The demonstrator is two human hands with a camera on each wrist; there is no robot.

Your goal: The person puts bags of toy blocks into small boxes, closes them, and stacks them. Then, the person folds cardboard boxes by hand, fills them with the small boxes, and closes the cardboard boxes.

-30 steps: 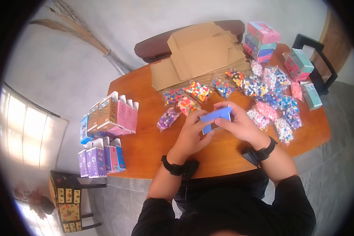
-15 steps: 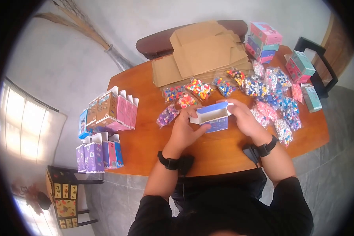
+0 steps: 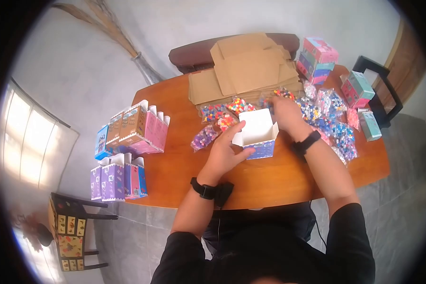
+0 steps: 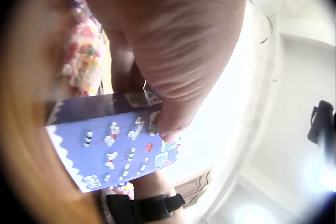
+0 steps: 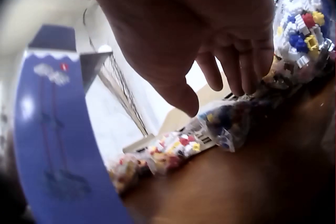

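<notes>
My left hand [image 3: 226,154] grips a small blue-purple cardboard box [image 3: 261,150] by its left side, the thumb on its printed front. The box's top flap stands up and its white inside faces me. In the left wrist view, the thumb presses near one edge of the printed panel [image 4: 118,145]. My right hand [image 3: 288,116] is off the box and over the bags beyond it, fingers spread apart from the thumb and holding nothing. Just below its fingertips in the right wrist view lies a clear bag of blue and mixed pieces [image 5: 228,121].
Bags of coloured pieces [image 3: 343,137] crowd the table's right side; a purple bag [image 3: 204,137] lies left of the box. Flat brown cardboard [image 3: 246,71] is stacked behind. Upright open boxes [image 3: 132,130] stand at left, and more boxes [image 3: 319,49] are piled at back right.
The box has turned from closed-looking in both hands to open side up, its flap now raised. My right hand has let go and moved away toward the bags; my left still holds the box.
</notes>
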